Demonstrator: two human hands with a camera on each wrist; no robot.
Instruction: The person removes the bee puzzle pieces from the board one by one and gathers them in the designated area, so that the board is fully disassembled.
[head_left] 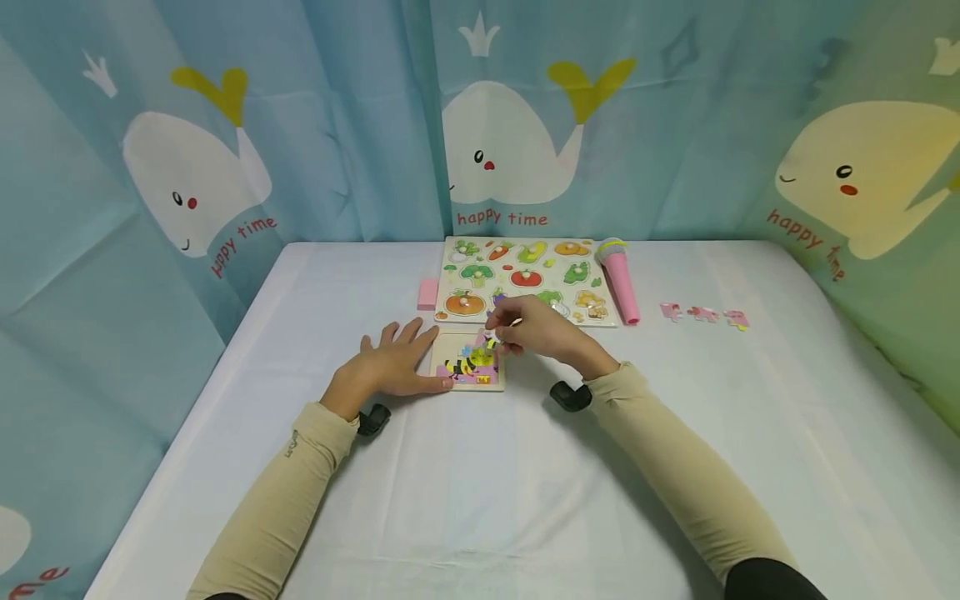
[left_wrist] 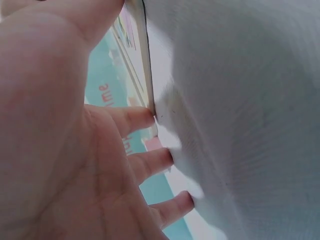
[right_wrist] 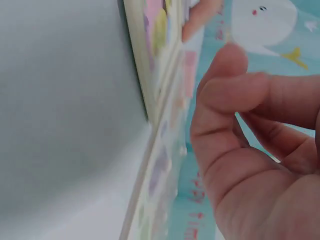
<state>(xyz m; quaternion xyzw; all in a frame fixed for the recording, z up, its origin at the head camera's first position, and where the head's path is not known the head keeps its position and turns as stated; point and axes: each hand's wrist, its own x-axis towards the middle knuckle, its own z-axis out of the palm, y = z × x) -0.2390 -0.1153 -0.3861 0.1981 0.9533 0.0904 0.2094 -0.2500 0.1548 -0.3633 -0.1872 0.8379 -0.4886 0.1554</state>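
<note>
In the head view my left hand (head_left: 393, 364) is spread at the left side of a small wooden jigsaw board (head_left: 442, 348) with a bee picture. Its thumb lies on the board's lower edge, and in the left wrist view its straight fingers (left_wrist: 132, 119) reach down by the board. Over the board's upper right corner is my right hand (head_left: 542, 325), thumb and finger brought together. In the right wrist view those fingertips (right_wrist: 237, 92) meet above the board; I cannot tell whether a puzzle piece is between them. Yellow-green and pink puzzle pieces (head_left: 480, 358) lie in the board.
Behind the jigsaw board lies a larger vegetable peg board (head_left: 487, 291). A pink block (head_left: 427, 294) is at its left and a pink toy microphone (head_left: 621, 285) at its right. Farther right, three loose puzzle pieces (head_left: 703, 314) lie in a row. A whale-print curtain (head_left: 360, 125) surrounds the table.
</note>
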